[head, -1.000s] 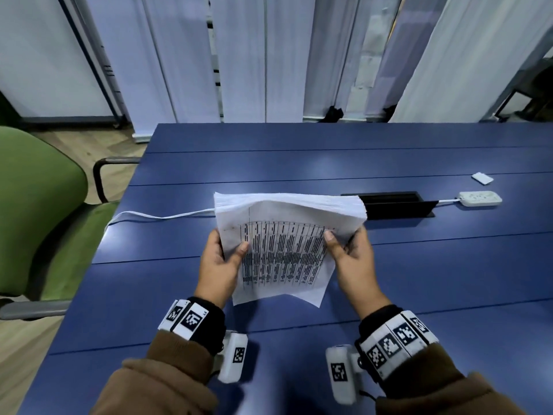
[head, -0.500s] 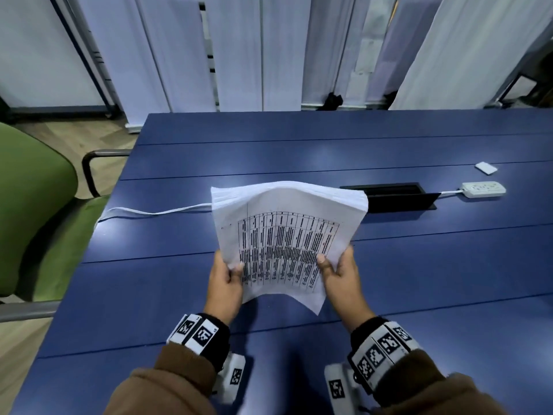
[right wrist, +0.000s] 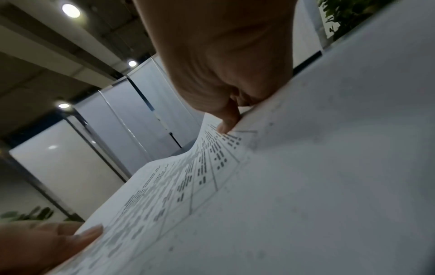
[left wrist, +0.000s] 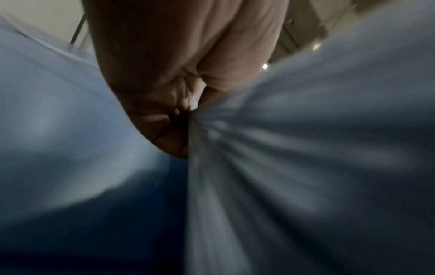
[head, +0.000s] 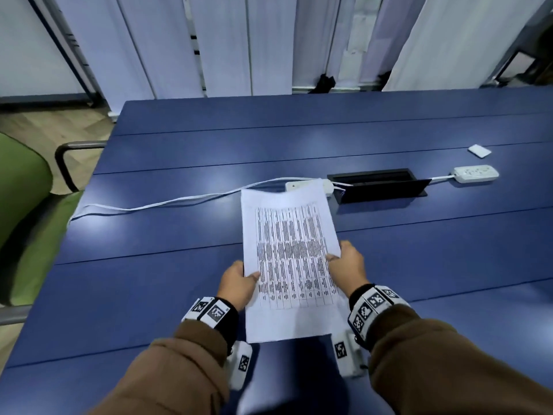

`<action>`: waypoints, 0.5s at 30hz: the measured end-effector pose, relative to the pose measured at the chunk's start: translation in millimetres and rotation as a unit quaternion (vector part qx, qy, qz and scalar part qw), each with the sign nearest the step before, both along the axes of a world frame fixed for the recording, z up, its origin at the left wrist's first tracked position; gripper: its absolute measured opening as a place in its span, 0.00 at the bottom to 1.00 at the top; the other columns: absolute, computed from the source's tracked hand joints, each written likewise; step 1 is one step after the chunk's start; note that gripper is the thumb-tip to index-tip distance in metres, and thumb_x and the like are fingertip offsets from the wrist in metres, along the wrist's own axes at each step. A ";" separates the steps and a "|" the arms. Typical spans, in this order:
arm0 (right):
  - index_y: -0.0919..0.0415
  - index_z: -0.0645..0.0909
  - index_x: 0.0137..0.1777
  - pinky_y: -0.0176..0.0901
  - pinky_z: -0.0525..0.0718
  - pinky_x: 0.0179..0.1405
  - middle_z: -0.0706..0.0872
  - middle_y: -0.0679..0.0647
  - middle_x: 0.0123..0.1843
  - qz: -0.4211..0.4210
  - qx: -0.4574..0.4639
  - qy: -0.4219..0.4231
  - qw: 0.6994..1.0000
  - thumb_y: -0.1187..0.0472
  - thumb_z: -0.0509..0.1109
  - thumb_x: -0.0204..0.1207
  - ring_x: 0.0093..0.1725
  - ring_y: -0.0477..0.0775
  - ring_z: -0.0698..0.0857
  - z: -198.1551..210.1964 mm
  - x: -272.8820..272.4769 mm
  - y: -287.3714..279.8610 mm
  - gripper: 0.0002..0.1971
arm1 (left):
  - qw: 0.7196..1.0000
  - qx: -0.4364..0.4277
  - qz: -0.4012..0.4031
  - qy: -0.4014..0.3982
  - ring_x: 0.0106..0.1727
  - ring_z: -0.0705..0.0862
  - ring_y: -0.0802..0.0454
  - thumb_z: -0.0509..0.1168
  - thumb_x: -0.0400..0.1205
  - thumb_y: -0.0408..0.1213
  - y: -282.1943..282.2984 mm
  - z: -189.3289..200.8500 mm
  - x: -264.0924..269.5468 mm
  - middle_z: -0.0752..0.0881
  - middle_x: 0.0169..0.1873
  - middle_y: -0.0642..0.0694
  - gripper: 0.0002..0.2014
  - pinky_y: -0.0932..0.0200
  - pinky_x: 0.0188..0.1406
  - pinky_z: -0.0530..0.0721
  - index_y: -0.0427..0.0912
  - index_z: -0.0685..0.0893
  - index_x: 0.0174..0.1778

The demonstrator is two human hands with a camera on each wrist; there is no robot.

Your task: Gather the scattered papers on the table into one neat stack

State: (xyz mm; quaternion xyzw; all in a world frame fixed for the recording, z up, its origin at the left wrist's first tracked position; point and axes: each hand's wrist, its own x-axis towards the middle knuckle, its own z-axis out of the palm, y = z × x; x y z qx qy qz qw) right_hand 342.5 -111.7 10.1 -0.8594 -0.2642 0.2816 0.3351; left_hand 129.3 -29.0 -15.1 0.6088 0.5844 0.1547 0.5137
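Note:
Both hands hold a stack of white papers (head: 291,259) with a printed table on top, lying nearly flat and lengthwise over the blue table (head: 149,280). My left hand (head: 239,280) grips the stack's left edge, thumb on top. My right hand (head: 345,266) grips the right edge, thumb on the printed sheet. In the right wrist view the right thumb (right wrist: 227,122) presses on the top sheet (right wrist: 282,186), and the left hand's thumb (right wrist: 77,236) shows at the lower left. The left wrist view is blurred: my left hand (left wrist: 179,104) holds the grey paper edge (left wrist: 282,167).
A white power strip (head: 308,185) with a long white cable (head: 164,202) lies just beyond the papers. A black cable box (head: 377,184), a second power strip (head: 475,173) and a small white card (head: 479,151) sit at the right. A green chair (head: 24,211) stands left of the table.
The stack stood upright on its edge, wide side across; now it is turned lengthwise and laid down nearly flat. Both hands shifted to its side edges, lower and nearer to me.

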 end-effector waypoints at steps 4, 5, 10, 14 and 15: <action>0.67 0.80 0.60 0.36 0.79 0.29 0.85 0.50 0.42 -0.001 -0.038 -0.020 0.999 0.69 0.65 0.81 0.36 0.47 0.82 -33.8 8.9 -6.2 0.10 | 0.998 -0.020 -0.013 0.061 0.51 0.84 0.42 0.67 0.83 0.37 -7.8 -19.7 7.8 0.85 0.48 0.39 0.07 0.59 0.46 0.77 0.40 0.76 0.42; 0.67 0.80 0.62 0.35 0.76 0.26 0.84 0.48 0.40 -0.002 -0.044 -0.024 0.999 0.69 0.65 0.81 0.34 0.45 0.81 -40.0 10.0 -7.1 0.12 | 0.997 -0.013 -0.016 0.073 0.52 0.85 0.41 0.67 0.83 0.37 -8.7 -22.4 9.4 0.86 0.49 0.38 0.07 0.59 0.46 0.77 0.38 0.76 0.44; 0.66 0.83 0.57 0.44 0.84 0.44 0.89 0.58 0.48 0.012 -0.047 -0.058 0.997 0.62 0.71 0.79 0.45 0.58 0.85 -48.7 11.8 -8.2 0.10 | 0.992 0.029 -0.030 0.121 0.52 0.85 0.40 0.67 0.82 0.41 -11.1 -22.4 11.5 0.87 0.49 0.38 0.10 0.58 0.43 0.75 0.38 0.76 0.45; 0.63 0.85 0.55 0.50 0.87 0.49 0.88 0.59 0.51 0.038 -0.060 -0.093 0.993 0.54 0.74 0.77 0.49 0.59 0.86 -56.6 18.2 -10.1 0.13 | 0.990 0.034 -0.013 0.133 0.47 0.83 0.43 0.69 0.80 0.43 -10.1 -26.5 8.5 0.83 0.41 0.45 0.11 0.60 0.41 0.74 0.40 0.76 0.45; 0.63 0.85 0.56 0.50 0.87 0.50 0.87 0.59 0.52 0.044 -0.071 -0.102 0.991 0.53 0.74 0.76 0.50 0.59 0.86 -59.3 19.5 -10.4 0.15 | 0.992 0.038 -0.002 0.124 0.45 0.82 0.45 0.71 0.79 0.43 -9.9 -27.2 6.7 0.82 0.38 0.47 0.12 0.60 0.42 0.74 0.41 0.76 0.46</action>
